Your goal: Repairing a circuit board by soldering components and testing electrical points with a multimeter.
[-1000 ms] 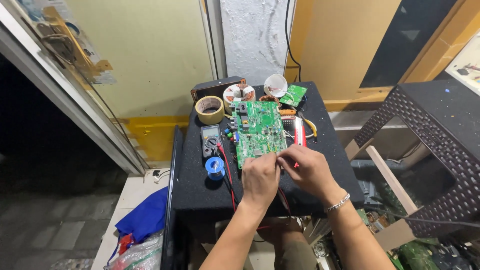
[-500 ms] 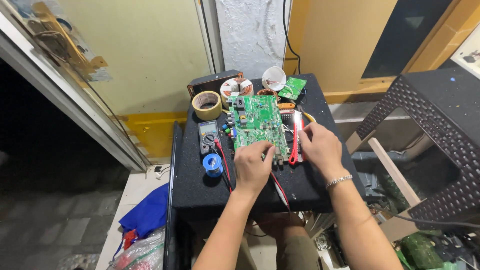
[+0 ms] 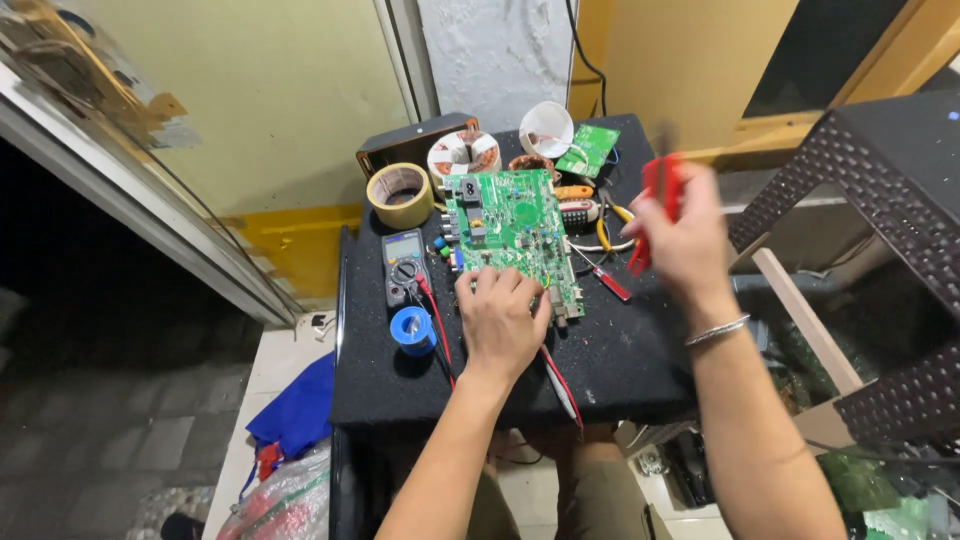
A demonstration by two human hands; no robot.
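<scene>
A single head-worn camera looks steeply down, fairly near, onto the black table [image 3: 620,360].

Both forearms are bare, no sleeves in view. The left hand [image 3: 500,320] wears nothing, no ring or watch. The right hand [image 3: 685,240] blurs, and a thin silver metal bracelet [image 3: 716,331] circles its wrist.

left hand [image 3: 500,318] on green circuit board [image 3: 512,225] | right hand [image 3: 685,240] raised, gripping red probe [image 3: 655,200]
</scene>
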